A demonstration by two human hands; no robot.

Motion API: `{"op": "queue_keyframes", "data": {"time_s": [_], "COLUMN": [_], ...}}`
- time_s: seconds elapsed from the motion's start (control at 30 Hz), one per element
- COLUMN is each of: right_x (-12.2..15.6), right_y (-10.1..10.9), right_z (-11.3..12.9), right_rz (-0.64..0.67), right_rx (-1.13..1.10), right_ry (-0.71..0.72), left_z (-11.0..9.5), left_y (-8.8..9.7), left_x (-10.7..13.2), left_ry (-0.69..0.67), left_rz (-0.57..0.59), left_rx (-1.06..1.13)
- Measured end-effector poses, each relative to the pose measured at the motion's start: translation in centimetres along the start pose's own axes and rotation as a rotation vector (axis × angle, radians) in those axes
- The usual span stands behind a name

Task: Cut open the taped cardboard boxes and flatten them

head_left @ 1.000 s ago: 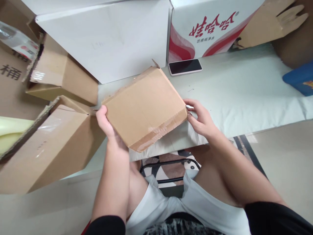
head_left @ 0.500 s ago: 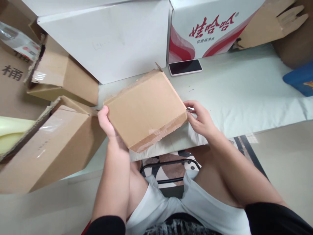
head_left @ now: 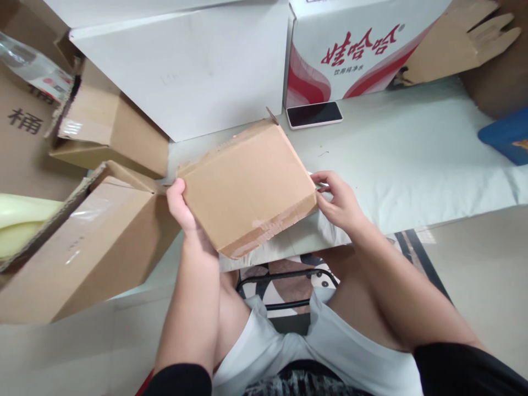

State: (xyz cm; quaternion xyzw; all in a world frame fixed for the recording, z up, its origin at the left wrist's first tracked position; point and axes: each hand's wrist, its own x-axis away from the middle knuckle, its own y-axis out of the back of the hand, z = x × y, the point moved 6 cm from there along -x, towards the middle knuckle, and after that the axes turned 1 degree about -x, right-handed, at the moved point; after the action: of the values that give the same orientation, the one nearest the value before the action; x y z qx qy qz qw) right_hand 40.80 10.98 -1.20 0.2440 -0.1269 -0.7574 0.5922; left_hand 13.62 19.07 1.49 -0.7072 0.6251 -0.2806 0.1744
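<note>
A small brown cardboard box (head_left: 247, 190) is held at a slant over the near part of the covered table. My left hand (head_left: 181, 206) grips its left edge, thumb on the near face and the other fingers hidden behind. At the right corner, my right hand (head_left: 336, 201) pinches the edge between thumb and fingers. Clear tape and torn paper run along the box's lower side, and a small flap sticks up at its top corner. What lies behind the box is hidden.
Two open cardboard boxes, a nearer one (head_left: 111, 242) and a farther one (head_left: 119, 121), stand at left. A plastic bottle (head_left: 37, 66) lies above them. Along the back are a white box (head_left: 185, 71), a red-and-white carton (head_left: 350, 55) and a phone (head_left: 314, 114). A blue object (head_left: 505, 135) sits far right.
Both hands keep the same hold on the box. The whole view has shifted very slightly; otherwise nothing has visibly moved.
</note>
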Motion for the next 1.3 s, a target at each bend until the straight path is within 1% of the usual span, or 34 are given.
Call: {"op": "queue_keyframes", "data": {"time_s": [0.17,0.3,0.37,0.47,0.6,0.77,0.87,1.03,1.17,1.3], "right_x": [-0.1,-0.3,-0.3,-0.1,0.1,0.2,0.2,0.0,0.0,0.1], "right_y": [0.1,0.2,0.3,0.5,1.1,2.1,2.4,1.7,1.1,0.7], "right_z": [-0.2,-0.3,-0.2,-0.1,0.0,0.0,0.1,0.4,-0.1,-0.3], "right_rz": [-0.042,-0.066,-0.054,-0.058,-0.159,-0.308,-0.336,-0.288,-0.204,-0.083], "right_rx": [-0.013,-0.054,-0.066,-0.033,-0.027,-0.044,-0.064,-0.096,-0.108,-0.212], "right_ry": [-0.023,-0.046,-0.062,-0.106,-0.175,-0.213,-0.212,-0.103,-0.112,-0.095], "left_z": [0.1,0.3,0.4,0.4,0.5,0.7,0.7,0.8,0.5,0.7], "left_y": [-0.7,-1.1,-1.1,-0.9,-0.6,-0.7,-0.4,-0.2,-0.4,0.3], "left_x": [0.9,1.5,1.6,1.4,1.2,1.2,1.0,0.6,0.1,-0.7], "left_ry": [0.041,0.1,0.102,0.089,0.099,0.137,0.128,0.118,0.067,0.04], "left_rz": [0.034,0.073,0.09,0.084,0.06,0.068,0.044,0.027,0.041,-0.037], "left_rx": [0.031,0.064,0.07,0.062,0.047,0.063,0.057,0.007,0.003,0.021]}}
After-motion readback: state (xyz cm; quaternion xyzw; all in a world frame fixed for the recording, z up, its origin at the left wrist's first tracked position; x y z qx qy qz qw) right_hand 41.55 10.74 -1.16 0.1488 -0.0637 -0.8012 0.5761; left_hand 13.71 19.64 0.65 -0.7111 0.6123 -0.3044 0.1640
